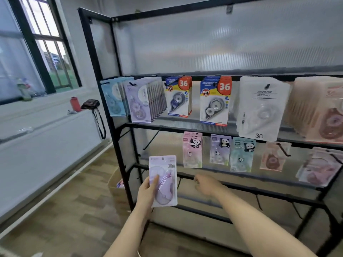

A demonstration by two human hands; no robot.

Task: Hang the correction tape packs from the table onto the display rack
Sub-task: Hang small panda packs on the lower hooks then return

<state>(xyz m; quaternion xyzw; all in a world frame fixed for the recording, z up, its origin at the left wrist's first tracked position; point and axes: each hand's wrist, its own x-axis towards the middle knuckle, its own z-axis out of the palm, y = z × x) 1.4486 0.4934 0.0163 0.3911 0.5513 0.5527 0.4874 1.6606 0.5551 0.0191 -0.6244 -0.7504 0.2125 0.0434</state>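
The left hand [148, 190] pinches a lilac flat plastic correction tape pack [163, 180] upright while the right hand [206, 184], fingers curled, touches the black metal display rack's rail [241, 188], so hanging seems underway, needing the pack's hole threaded onto a free hook.

left hand [148, 190] grips purple pack [163, 180] upright, thumb on its front, before the rack [104, 101] | right hand [206, 184] at the lower black rail, fingers curled, grip unclear | two upper rows hung with packs | red bottle [75, 104] on windowsill
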